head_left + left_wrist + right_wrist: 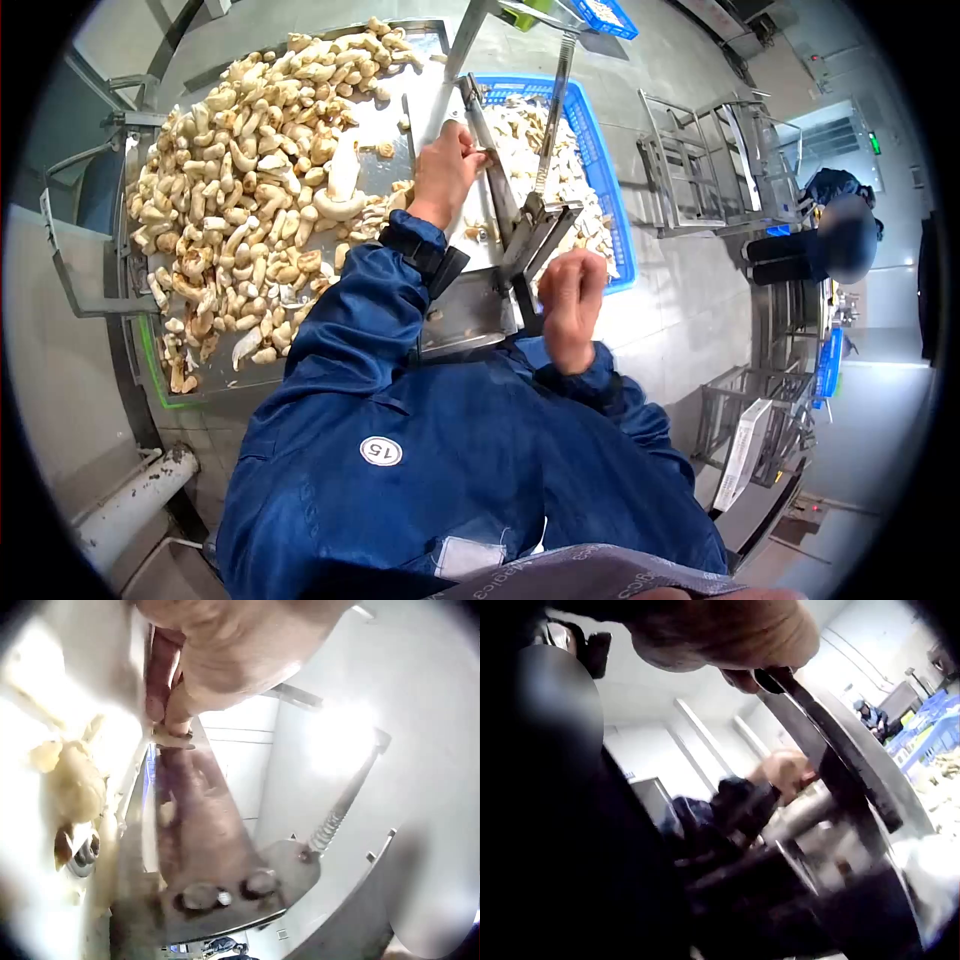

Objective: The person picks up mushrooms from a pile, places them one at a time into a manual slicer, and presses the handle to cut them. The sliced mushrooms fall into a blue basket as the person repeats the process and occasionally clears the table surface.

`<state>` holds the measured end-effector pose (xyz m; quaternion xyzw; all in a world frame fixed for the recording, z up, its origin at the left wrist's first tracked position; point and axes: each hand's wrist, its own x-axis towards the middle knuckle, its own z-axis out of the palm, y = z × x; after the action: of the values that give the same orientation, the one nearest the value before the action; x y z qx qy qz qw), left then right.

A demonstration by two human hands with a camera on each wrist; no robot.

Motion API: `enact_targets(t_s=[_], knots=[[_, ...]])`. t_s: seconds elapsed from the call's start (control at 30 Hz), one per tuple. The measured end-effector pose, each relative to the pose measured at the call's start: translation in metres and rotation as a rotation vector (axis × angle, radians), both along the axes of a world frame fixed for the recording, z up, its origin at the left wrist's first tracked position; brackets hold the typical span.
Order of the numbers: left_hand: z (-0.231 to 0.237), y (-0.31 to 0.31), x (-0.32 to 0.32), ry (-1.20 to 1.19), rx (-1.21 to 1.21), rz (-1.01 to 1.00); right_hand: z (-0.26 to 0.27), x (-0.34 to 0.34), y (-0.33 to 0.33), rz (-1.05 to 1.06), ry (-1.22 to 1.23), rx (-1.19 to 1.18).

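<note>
My left hand [445,180] is at a spring-loaded lever cutter [508,215], its fingertips pinching a small pale mushroom piece [172,739] right beside the blade [199,802]. The curled fingers of my right hand [573,305] grip the cutter's handle end; in the right wrist view that hand [735,637] is around the dark-edged lever [832,739]. A big heap of whole thick-stemmed mushrooms [255,190] covers the metal table left of my left hand. Beyond the blade, a blue basket [610,190] holds many cut pale pieces [525,130].
The metal table [385,170] has a raised rim. A coil spring [553,115] rises above the cutter. Another blue basket [610,15] stands at the far end. Metal frame racks [685,165] stand at right, with another person [840,235] beyond them.
</note>
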<state>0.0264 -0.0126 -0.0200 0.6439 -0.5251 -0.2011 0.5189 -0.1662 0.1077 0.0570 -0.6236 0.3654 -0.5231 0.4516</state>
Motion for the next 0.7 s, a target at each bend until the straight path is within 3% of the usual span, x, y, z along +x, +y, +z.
enact_targets(t_s=[0.1,0.17,0.23,0.27,0.3,0.37,0.43,0.5,0.57,0.7], knots=[[-0.006,-0.005,-0.002,-0.052,0.008,0.024,0.062,0.012,-0.016,0.095,-0.161,0.163],[-0.005,-0.004,0.002,-0.010,0.043,-0.014,0.047,0.011,-0.013,0.016,-0.083,0.099],[-0.001,-0.002,0.006,0.014,0.084,-0.061,-0.003,-0.002,-0.001,-0.026,-0.062,0.062],[-0.001,0.000,0.007,-0.106,0.078,-0.059,-0.032,-0.007,0.003,-0.066,-0.007,-0.037],[-0.005,-0.001,0.008,-0.056,0.022,-0.114,-0.051,-0.009,0.008,-0.118,0.045,-0.132],[0.008,0.002,0.004,-0.083,0.097,-0.149,-0.058,-0.010,0.007,-0.073,0.022,-0.208],[-0.007,-0.006,0.006,-0.004,0.132,-0.236,-0.051,-0.010,0.010,-0.082,0.067,-0.193],[0.011,-0.004,-0.004,0.366,0.207,-0.250,-0.053,-0.013,0.005,-0.053,0.075,-0.282],[0.011,-0.007,-0.003,0.432,0.236,-0.262,-0.057,-0.015,0.002,-0.058,0.078,-0.324],[0.022,-0.005,-0.009,0.320,0.120,-0.252,-0.053,-0.017,0.000,-0.038,0.067,-0.345]])
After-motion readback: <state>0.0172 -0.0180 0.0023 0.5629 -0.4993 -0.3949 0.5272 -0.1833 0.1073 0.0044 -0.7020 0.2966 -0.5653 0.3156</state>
